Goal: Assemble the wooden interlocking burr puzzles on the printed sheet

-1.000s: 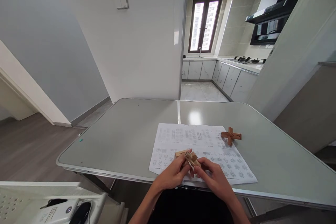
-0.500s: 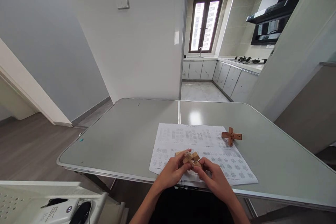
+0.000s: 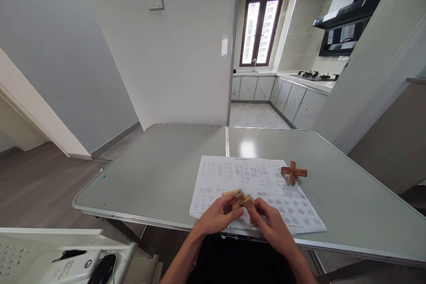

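Note:
Between my two hands is a light wooden interlocking puzzle [image 3: 245, 199], its block ends sticking out at angles. My left hand [image 3: 218, 216] is closed on its left side, thumb in front and fingers behind. At the right side my right hand [image 3: 269, 221] pinches it with thumb and fingertips. Fingers cover part of the puzzle. Beneath lies a printed sheet [image 3: 239, 173] of small puzzle diagrams. A light wooden piece [image 3: 229, 193] shows just behind my left fingers; whether it joins the puzzle I cannot tell. A brown wooden cross-shaped puzzle [image 3: 293, 172] rests on the sheet's right edge.
The grey folding table [image 3: 159, 168] has a centre seam and a metal rim. At lower left, a white plastic basket [image 3: 113, 242] holds a white device [image 3: 75, 268] and a black object [image 3: 103, 270]. A small teal bit [image 3: 103, 176] lies near the table's left edge.
The puzzle has turned slightly in my hands, and its block ends now sit closer together. My right fingers have shifted a little on it. The brown cross and the sheet stay put.

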Motion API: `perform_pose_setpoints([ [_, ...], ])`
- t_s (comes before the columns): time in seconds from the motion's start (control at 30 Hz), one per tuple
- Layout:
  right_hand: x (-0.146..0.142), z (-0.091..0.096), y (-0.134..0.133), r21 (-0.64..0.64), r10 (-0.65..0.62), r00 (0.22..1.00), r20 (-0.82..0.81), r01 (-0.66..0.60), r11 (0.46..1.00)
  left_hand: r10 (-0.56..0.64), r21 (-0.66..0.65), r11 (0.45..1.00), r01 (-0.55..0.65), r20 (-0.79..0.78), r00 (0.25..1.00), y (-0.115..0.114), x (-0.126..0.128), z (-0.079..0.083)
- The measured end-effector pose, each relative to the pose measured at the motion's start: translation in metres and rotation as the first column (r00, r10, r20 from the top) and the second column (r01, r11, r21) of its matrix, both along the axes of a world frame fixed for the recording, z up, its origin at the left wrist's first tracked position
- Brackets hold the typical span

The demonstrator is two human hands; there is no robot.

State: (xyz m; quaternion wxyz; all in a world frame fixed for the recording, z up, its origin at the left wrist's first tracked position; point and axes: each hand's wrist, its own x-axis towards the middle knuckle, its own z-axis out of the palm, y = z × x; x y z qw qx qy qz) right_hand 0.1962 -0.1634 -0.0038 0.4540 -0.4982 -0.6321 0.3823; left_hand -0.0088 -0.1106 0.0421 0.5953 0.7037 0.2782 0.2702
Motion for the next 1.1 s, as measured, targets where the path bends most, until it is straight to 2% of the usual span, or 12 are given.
perform_pose_setpoints([
  [0.4, 0.001, 0.005, -0.002, -0.033, 0.092, 0.995, -0.039, -0.093, 0.995, 0.061, -0.025, 0.998, -0.06, 0.05, 0.997, -0.001, 0.0, 0.001],
  [0.5, 0.002, 0.003, -0.001, -0.039, 0.087, 0.992, -0.092, -0.091, 0.995, 0.046, -0.019, 0.999, -0.045, 0.06, 0.997, -0.001, 0.001, 0.0],
  [0.6, 0.003, 0.0, 0.001, -0.051, 0.065, 0.989, -0.129, -0.072, 0.996, 0.024, -0.068, 0.998, -0.02, 0.058, 0.998, 0.0, 0.001, -0.004],
  [0.77, 0.004, -0.005, 0.004, -0.068, -0.005, 0.994, -0.112, -0.003, 0.998, 0.064, -0.11, 0.992, -0.06, 0.028, 0.998, -0.001, -0.001, -0.011],
  [0.93, 0.003, -0.007, 0.005, -0.092, -0.029, 0.993, -0.113, 0.019, 0.996, 0.055, -0.092, 0.994, -0.052, 0.03, 0.998, -0.006, 0.0, -0.007],
  [1.1, 0.003, -0.006, 0.006, -0.069, -0.004, 0.991, -0.136, -0.006, 0.998, 0.146, -0.092, 0.986, -0.141, 0.057, 0.988, -0.001, 0.003, -0.011],
])
